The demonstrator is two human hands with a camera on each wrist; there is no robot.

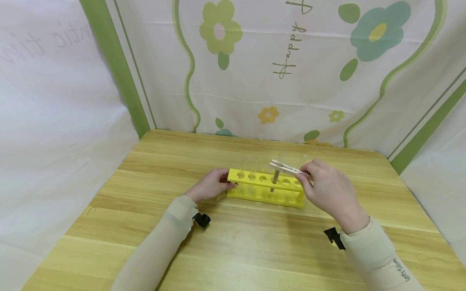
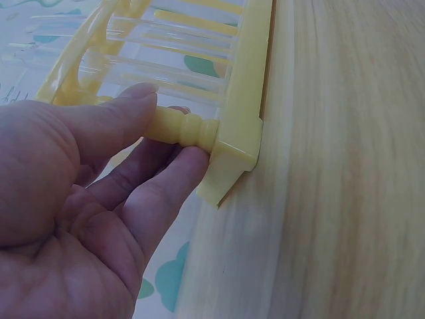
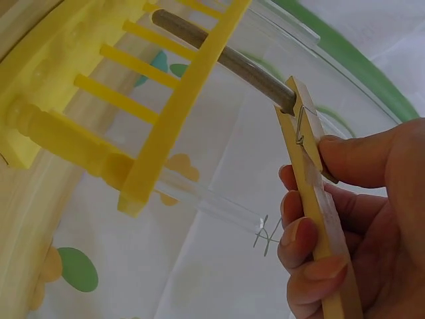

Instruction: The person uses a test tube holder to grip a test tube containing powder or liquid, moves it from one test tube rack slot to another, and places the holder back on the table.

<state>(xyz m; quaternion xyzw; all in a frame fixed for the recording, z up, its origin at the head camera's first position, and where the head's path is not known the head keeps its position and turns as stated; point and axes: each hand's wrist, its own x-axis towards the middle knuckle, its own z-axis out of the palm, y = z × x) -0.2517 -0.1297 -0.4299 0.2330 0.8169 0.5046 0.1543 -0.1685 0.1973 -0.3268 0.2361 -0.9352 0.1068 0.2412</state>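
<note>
Flowered white cloth (image 1: 255, 91) hung beyond the far edge of our wood-grained table (image 1: 233, 250). Nearer that edge than us, slightly right of the table's middle, stood our yellow test-tube rack (image 1: 263, 199). We pinched its left-end post (image 2: 192, 129) between the thumb and fingers of our left hand (image 1: 211, 186). Our right hand (image 1: 331, 188), thumb against curled fingers, gripped a wooden clamp (image 3: 309, 193) around a grey-brown tube (image 3: 252, 73), which passed through the fourth hole from the left. Clear tubes (image 1: 253, 166) occupied the two leftmost holes; another clear tube (image 3: 219, 209) stood at the right end.
</note>
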